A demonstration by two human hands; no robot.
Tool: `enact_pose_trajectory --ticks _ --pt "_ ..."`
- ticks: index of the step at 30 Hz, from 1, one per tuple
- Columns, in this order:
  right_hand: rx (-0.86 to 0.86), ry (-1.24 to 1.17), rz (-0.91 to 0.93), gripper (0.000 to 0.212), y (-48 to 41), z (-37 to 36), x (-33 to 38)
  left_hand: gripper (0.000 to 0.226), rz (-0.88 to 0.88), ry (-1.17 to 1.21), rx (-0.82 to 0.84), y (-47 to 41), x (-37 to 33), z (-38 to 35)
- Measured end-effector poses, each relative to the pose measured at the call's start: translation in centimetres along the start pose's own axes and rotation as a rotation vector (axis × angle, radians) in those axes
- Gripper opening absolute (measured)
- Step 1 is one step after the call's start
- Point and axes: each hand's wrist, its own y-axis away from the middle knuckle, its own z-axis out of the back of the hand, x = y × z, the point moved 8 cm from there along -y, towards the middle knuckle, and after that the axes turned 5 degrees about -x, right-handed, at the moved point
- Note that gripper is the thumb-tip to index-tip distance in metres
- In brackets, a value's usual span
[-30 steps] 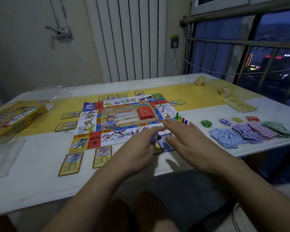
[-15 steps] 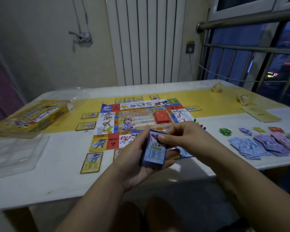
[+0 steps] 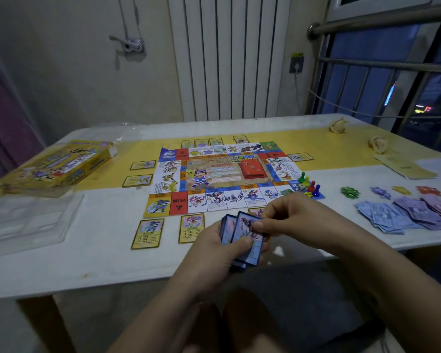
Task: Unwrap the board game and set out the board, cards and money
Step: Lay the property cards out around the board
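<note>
Far left, a clear plastic tray [image 3: 23,220] is parked on the worktop [image 3: 87,263], and the yellow game box [image 3: 59,165] is laid just behind it. The board [image 3: 214,179] is spread flat in the middle, and yellow-framed cards are set around it: two by its left edge, a few along the far edge, one off the far-right corner and two more [image 3: 147,233] just beside the near-left corner. A red pile of cards [image 3: 253,169] is placed on the board's centre panel, right of middle.

In front of the board, over the near edge of the worktop, a stack of blue cards [image 3: 227,229] is gripped in the left hand [image 3: 214,253], with the fingers curled round it and the thumb across the front. The front card [image 3: 248,234] is pinched at its top by the thumb and fingertips of the right hand [image 3: 293,220].

Moving right, coloured pawns [image 3: 308,184] are bunched on the board's near-right corner. A row of small coloured tokens [image 3: 350,192] is laid out next, and the money [image 3: 405,212] is fanned in blue and purple piles just in front of them. Further back, a yellowish folded sheet [image 3: 405,166] and two crumpled scraps [image 3: 337,126] are left lying.
</note>
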Motion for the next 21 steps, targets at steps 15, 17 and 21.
enact_pose_trajectory --ticks 15,17,21 --pt "0.03 0.262 0.076 0.018 -5.1 -1.0 2.8 0.022 -0.26 -0.035 -0.525 1.0 -6.0 9.5" --pt "0.028 0.355 0.095 0.021 -6.0 -2.6 2.8 0.017 -0.268 -0.237 -0.484 1.1 -6.5 9.4" --pt "-0.128 0.582 0.122 0.033 -6.5 -3.6 2.7 0.029 -0.268 -0.976 -0.377 1.0 -6.2 7.7"
